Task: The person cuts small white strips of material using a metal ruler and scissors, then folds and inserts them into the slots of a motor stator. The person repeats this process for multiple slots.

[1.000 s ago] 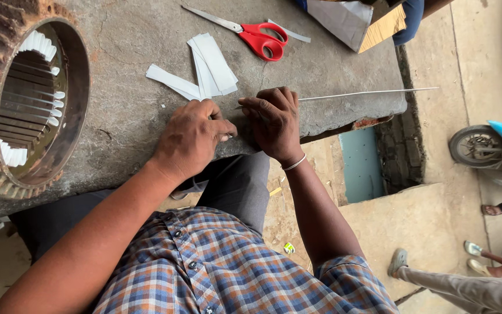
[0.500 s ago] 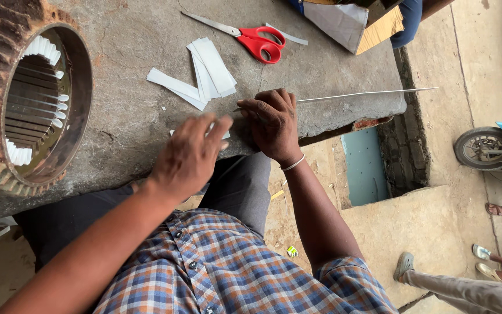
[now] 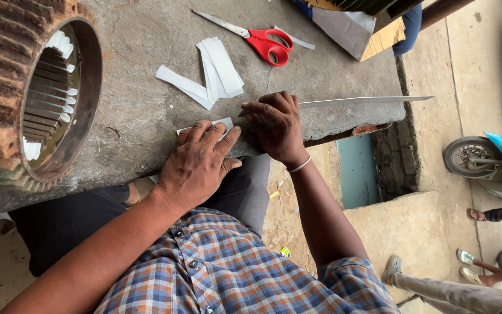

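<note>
My left hand (image 3: 197,166) lies flat, fingers spread, on a white paper strip (image 3: 223,123) at the near edge of the grey concrete slab (image 3: 135,116), pressing it down. Just right of it, my right hand (image 3: 275,123) is closed on the near end of a long thin metal strip (image 3: 367,101). The strip runs to the right, out past the slab's corner. The part of the paper under both hands is hidden.
More white paper strips (image 3: 219,67) lie fanned beyond my hands, with red-handled scissors (image 3: 268,45) farther back. A rusty motor stator (image 3: 36,99) with paper in its slots stands at left. A cardboard box (image 3: 350,26), a motorbike wheel (image 3: 472,156) and another person's feet (image 3: 466,259) are at right.
My left hand has drawn back toward the slab's near edge and spread flat over the paper strip. My right hand has stayed on the metal strip.
</note>
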